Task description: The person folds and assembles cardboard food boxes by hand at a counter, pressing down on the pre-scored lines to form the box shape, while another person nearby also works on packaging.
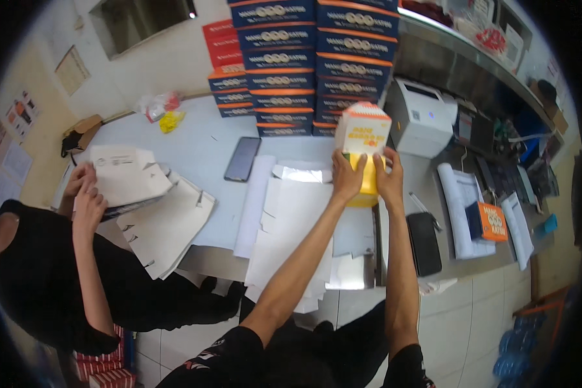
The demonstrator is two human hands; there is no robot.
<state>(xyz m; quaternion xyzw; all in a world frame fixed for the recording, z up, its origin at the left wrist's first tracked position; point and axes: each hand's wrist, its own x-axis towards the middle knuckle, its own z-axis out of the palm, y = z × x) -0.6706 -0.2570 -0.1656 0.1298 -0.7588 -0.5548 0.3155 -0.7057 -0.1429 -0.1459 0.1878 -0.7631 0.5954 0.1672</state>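
My left hand (348,176) and my right hand (389,178) are both closed on a paper carton (363,131), one on each side, thumbs toward me. The carton is white and orange at its top and yellow lower down. My hands cover part of its middle. Beneath my left forearm lies a pile of flat white cardboard blanks (284,220), printed side hidden. Behind the carton rise tall stacks of dark blue and orange boxes (281,57).
At left, a co-worker's hands (87,200) fold a white box (121,174) over more flat blanks (168,223). A phone (243,159) lies on the table (204,139). To my right are a white printer (422,116), a black pouch (423,244), paper rolls (456,210) and an orange box (487,221).
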